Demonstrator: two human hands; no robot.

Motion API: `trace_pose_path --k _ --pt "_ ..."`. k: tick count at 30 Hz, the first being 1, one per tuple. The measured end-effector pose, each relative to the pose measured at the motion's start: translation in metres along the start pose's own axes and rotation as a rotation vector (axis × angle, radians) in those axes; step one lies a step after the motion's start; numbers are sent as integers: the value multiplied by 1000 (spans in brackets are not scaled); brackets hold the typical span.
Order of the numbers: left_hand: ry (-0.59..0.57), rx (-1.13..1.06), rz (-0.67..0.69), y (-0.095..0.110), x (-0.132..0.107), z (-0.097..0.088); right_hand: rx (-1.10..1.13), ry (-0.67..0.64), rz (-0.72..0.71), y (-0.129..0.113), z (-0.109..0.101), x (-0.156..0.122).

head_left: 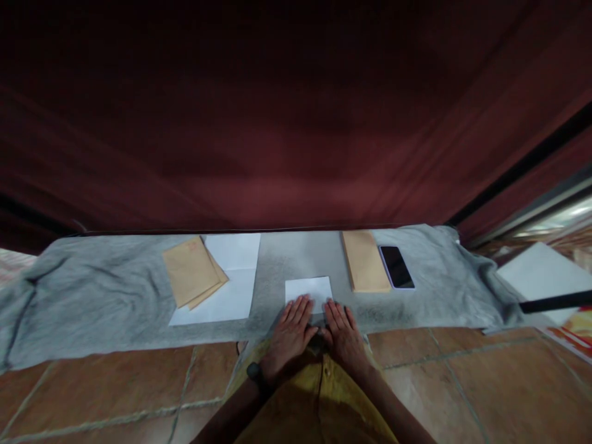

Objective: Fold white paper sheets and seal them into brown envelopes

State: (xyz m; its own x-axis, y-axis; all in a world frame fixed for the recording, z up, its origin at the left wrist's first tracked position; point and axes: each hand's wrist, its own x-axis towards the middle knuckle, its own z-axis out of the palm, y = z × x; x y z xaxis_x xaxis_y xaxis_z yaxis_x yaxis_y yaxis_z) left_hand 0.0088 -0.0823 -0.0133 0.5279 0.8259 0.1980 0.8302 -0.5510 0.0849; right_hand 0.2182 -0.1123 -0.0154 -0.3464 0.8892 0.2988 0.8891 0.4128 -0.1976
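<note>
A small folded white paper [309, 288] lies on the grey cloth [92, 296] right in front of me. My left hand [292, 332] rests flat on its near left edge, fingers stretched out. Beside it, my right hand [343, 330] lies flat on the paper's near right edge, fingers also extended. Neither hand grips anything. A dark band [254, 371] sits on my left wrist.
To the left, brown envelopes [193, 271] lie on white sheets [231, 277]. To the right lie another brown envelope [365, 260] and a dark phone [396, 266]. A dark red curtain [296, 123] hangs behind. Terracotta floor tiles [115, 388] lie below; more paper [541, 271] sits far right.
</note>
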Motion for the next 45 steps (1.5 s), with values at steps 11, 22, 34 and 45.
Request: trace_pose_path --k 11,22,34,45 --pt "-115 79 -16 -21 3 -6 58 6 13 1 -7 10" --pt "-78 -18 28 -28 24 -47 114 -74 91 -14 -4 52" --pt "32 -1576 -848 -11 38 -37 1705 235 852 -26 -15 85" --pt "-93 -1413 -793 -36 37 -29 1355 261 1013 15 0 57"
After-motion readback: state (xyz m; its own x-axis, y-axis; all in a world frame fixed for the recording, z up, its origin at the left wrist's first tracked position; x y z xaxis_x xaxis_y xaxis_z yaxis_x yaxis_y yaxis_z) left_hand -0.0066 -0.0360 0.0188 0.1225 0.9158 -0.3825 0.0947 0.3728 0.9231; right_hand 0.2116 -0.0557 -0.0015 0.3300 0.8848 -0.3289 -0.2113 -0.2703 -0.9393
